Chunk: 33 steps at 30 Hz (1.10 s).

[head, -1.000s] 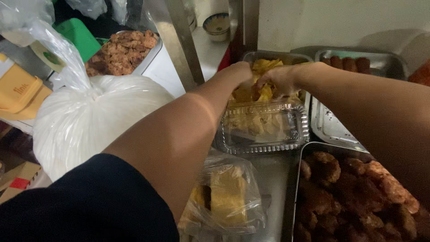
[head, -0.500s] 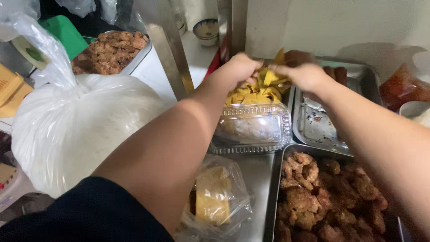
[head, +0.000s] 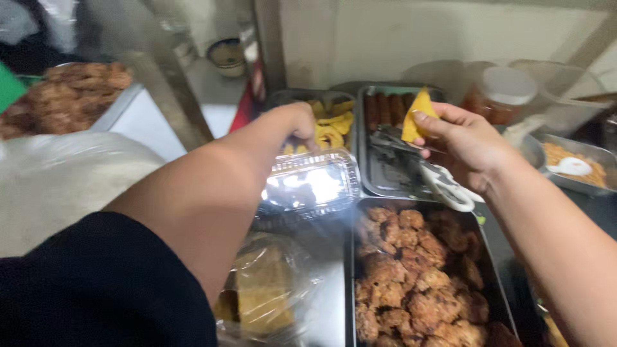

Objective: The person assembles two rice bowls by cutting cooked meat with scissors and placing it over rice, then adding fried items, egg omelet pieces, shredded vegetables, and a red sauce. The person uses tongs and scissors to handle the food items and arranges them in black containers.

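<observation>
Yellow, wedge-shaped and thin, a fried chip (head: 418, 114) sits pinched between the thumb and fingertips of the right hand (head: 466, 144), at about one o'clock in the head view, above a steel tray (head: 385, 183) of dark sausages (head: 380, 108). The left hand (head: 292, 125), near twelve o'clock, reaches into a tray of yellow chips (head: 331, 125); its fingers curl down out of sight, so I cannot tell whether they have closed on anything. Just below it lies a clear plastic clamshell box (head: 312, 183). Fried chicken pieces (head: 414, 279) fill the five o'clock tray.
</observation>
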Motion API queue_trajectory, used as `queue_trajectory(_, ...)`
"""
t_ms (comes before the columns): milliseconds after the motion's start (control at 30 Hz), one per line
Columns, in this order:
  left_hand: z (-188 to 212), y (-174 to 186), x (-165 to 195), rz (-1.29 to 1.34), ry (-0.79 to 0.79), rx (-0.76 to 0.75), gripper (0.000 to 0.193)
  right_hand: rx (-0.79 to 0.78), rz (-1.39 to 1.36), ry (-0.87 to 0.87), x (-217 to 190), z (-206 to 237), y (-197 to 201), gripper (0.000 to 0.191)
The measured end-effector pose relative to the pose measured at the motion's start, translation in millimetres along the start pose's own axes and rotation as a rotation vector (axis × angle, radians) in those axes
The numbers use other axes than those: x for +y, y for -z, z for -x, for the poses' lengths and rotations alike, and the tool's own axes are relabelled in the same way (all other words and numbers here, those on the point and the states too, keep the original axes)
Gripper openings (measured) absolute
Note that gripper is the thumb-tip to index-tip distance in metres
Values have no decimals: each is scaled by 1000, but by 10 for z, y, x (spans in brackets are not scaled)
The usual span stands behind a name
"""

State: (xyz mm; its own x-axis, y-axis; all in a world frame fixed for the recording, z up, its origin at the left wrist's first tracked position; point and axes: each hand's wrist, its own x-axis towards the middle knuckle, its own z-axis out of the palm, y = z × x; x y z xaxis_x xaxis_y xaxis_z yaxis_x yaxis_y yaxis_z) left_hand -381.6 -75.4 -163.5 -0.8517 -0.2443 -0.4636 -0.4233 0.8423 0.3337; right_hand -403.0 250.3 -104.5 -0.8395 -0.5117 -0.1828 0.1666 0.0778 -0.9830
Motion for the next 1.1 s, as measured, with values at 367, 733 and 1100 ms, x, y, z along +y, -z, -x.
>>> queue_trajectory(367, 111, 156, -219, -99, 1, -187, 30, -39, -311, -57, 222, 278, 87, 22)
queue_trajectory(733, 68, 190, -780, 250, 47, -296, 16, -29, -238, -42, 124, 537, 65, 32)
queue_trajectory(1100, 127, 725, -183, -417, -98, 430, 35, 71, -212, 108, 237, 639, 184, 34)
